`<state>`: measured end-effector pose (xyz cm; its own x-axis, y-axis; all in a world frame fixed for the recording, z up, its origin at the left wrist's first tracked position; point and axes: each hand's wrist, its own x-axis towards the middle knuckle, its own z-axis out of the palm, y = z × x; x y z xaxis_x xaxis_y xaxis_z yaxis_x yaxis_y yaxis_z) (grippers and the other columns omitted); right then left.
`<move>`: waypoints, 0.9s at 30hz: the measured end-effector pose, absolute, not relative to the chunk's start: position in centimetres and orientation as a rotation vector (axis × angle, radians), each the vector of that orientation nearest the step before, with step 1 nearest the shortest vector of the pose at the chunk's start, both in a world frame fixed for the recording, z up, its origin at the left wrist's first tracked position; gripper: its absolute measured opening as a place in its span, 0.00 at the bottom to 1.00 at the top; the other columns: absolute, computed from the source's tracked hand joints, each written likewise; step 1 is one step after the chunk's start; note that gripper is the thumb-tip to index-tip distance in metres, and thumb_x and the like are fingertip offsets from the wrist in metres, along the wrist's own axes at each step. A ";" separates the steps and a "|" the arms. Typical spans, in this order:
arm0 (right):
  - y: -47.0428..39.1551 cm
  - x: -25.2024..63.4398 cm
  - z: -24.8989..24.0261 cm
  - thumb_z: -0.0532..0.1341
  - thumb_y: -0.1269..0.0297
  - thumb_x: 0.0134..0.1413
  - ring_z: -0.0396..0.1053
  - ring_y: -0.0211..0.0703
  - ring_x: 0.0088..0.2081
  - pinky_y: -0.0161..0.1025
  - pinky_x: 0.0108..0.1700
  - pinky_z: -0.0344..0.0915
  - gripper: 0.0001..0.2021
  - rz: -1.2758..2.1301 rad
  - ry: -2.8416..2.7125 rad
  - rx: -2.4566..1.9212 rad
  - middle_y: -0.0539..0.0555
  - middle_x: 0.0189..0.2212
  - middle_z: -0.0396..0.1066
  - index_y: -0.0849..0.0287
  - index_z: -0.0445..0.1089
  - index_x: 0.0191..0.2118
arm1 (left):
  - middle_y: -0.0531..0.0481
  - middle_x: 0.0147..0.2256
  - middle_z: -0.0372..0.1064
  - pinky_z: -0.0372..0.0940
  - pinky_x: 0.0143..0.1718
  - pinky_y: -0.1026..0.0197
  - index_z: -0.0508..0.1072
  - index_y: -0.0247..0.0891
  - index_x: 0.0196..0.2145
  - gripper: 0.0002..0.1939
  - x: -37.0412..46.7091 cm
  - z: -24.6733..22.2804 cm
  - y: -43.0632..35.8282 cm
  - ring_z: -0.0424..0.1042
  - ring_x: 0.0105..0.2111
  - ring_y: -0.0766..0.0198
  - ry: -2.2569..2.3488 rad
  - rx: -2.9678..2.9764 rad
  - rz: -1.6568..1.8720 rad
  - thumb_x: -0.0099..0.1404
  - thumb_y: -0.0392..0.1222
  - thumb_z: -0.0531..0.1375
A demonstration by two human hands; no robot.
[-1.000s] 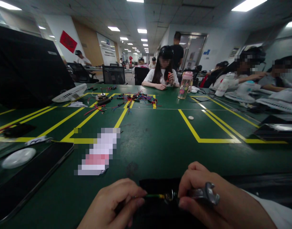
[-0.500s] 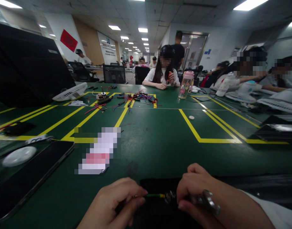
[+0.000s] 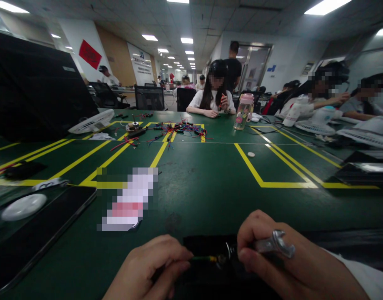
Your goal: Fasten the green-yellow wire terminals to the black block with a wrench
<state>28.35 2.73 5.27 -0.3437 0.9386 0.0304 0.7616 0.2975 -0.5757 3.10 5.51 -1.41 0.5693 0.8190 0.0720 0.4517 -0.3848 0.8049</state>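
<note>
At the bottom centre, my left hand (image 3: 153, 263) pinches a thin green-and-yellow wire (image 3: 204, 258) between thumb and fingertips. The wire points right and ends in a small round metal part (image 3: 221, 259), too dark to make out. My right hand (image 3: 266, 246) is closed around a silver wrench (image 3: 274, 245). One open jaw of the wrench juts out past the hand on the right, and its other end shows as a bright curved edge just right of the wire's end, apart from it. My fingers hide the middle of the wrench.
A dark mat (image 3: 344, 246) lies beneath my hands. To the left are a phone (image 3: 44, 233), a white round object (image 3: 24, 207) and a blurred-out pale item (image 3: 131, 200). Farther off are tangled wires (image 3: 185, 128), a bottle (image 3: 244, 112) and a seated co-worker (image 3: 214, 96).
My right hand has risen slightly and shifted right with the wrench, whose near end has come away from the wire's metal end. My left hand has barely moved.
</note>
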 end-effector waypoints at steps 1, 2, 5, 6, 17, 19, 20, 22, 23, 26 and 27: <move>2.8 28.3 5.2 0.52 0.65 0.58 0.68 0.43 0.26 0.39 0.28 0.66 0.08 0.692 -2.217 -1.541 0.51 0.29 0.67 0.53 0.67 0.33 | 0.55 0.30 0.69 0.63 0.25 0.73 0.74 0.42 0.36 0.10 3.1 -1.4 5.5 0.70 0.23 0.71 1.011 2.052 0.612 0.68 0.35 0.52; 2.8 28.2 5.2 0.52 0.64 0.58 0.69 0.43 0.26 0.40 0.28 0.66 0.08 0.716 -2.219 -1.563 0.52 0.29 0.67 0.53 0.67 0.33 | 0.55 0.30 0.69 0.63 0.25 0.73 0.74 0.42 0.36 0.10 3.0 -1.5 5.5 0.71 0.24 0.71 1.006 2.073 0.622 0.68 0.35 0.52; 2.7 27.9 5.2 0.52 0.61 0.57 0.69 0.46 0.27 0.43 0.29 0.68 0.09 0.813 -2.202 -1.676 0.54 0.31 0.67 0.53 0.68 0.33 | 0.55 0.30 0.70 0.63 0.25 0.74 0.73 0.43 0.36 0.10 3.0 -1.6 5.6 0.71 0.27 0.69 0.989 2.122 0.635 0.68 0.34 0.53; 2.7 27.8 5.3 0.52 0.60 0.56 0.69 0.46 0.27 0.44 0.30 0.68 0.09 0.847 -2.190 -1.723 0.54 0.32 0.67 0.52 0.69 0.33 | 0.55 0.30 0.70 0.63 0.25 0.74 0.73 0.43 0.36 0.10 3.0 -1.6 5.7 0.72 0.28 0.69 0.984 2.127 0.638 0.68 0.34 0.53; 2.9 28.1 5.0 0.56 0.57 0.56 0.70 0.48 0.28 0.43 0.30 0.68 0.08 0.897 -2.216 -1.702 0.56 0.32 0.68 0.54 0.70 0.33 | 0.55 0.30 0.70 0.62 0.23 0.74 0.73 0.43 0.37 0.09 3.0 -1.5 5.9 0.72 0.27 0.70 0.953 2.136 0.670 0.67 0.33 0.54; 2.9 27.9 5.0 0.56 0.59 0.56 0.70 0.47 0.28 0.44 0.30 0.69 0.08 0.886 -2.227 -1.714 0.56 0.33 0.68 0.54 0.69 0.33 | 0.55 0.31 0.70 0.62 0.23 0.74 0.73 0.43 0.38 0.09 3.0 -1.6 6.0 0.71 0.27 0.70 0.962 2.128 0.660 0.68 0.34 0.54; 3.0 27.7 5.1 0.56 0.60 0.56 0.70 0.47 0.28 0.44 0.30 0.69 0.07 0.882 -2.245 -1.732 0.57 0.34 0.68 0.54 0.69 0.32 | 0.55 0.31 0.71 0.62 0.23 0.74 0.73 0.43 0.38 0.09 3.0 -1.6 6.0 0.71 0.26 0.70 0.955 2.132 0.656 0.67 0.34 0.54; 3.2 27.4 5.4 0.56 0.66 0.56 0.70 0.47 0.29 0.44 0.32 0.70 0.05 0.877 -2.291 -1.781 0.57 0.35 0.68 0.55 0.69 0.32 | 0.55 0.31 0.71 0.63 0.23 0.74 0.73 0.43 0.38 0.09 3.0 -1.6 6.0 0.72 0.27 0.70 0.954 2.142 0.661 0.67 0.33 0.54; 3.3 27.2 5.6 0.56 0.68 0.56 0.70 0.47 0.30 0.44 0.33 0.70 0.05 0.881 -2.314 -1.809 0.57 0.35 0.68 0.56 0.68 0.32 | 0.55 0.31 0.71 0.63 0.23 0.74 0.73 0.43 0.38 0.10 3.0 -1.6 6.0 0.72 0.28 0.69 0.953 2.147 0.664 0.67 0.32 0.54; 3.6 26.8 6.1 0.56 0.70 0.57 0.70 0.48 0.32 0.46 0.35 0.70 0.05 0.933 -2.328 -1.880 0.57 0.36 0.68 0.55 0.69 0.34 | 0.55 0.30 0.71 0.63 0.24 0.74 0.73 0.43 0.38 0.10 3.0 -1.6 5.9 0.73 0.30 0.69 0.955 2.143 0.677 0.66 0.32 0.54; 3.7 26.8 6.2 0.56 0.70 0.57 0.71 0.48 0.32 0.46 0.36 0.70 0.05 0.958 -2.317 -1.893 0.57 0.37 0.68 0.55 0.69 0.35 | 0.55 0.30 0.71 0.63 0.24 0.74 0.73 0.43 0.38 0.10 3.0 -1.6 5.8 0.73 0.30 0.68 0.960 2.138 0.681 0.66 0.32 0.54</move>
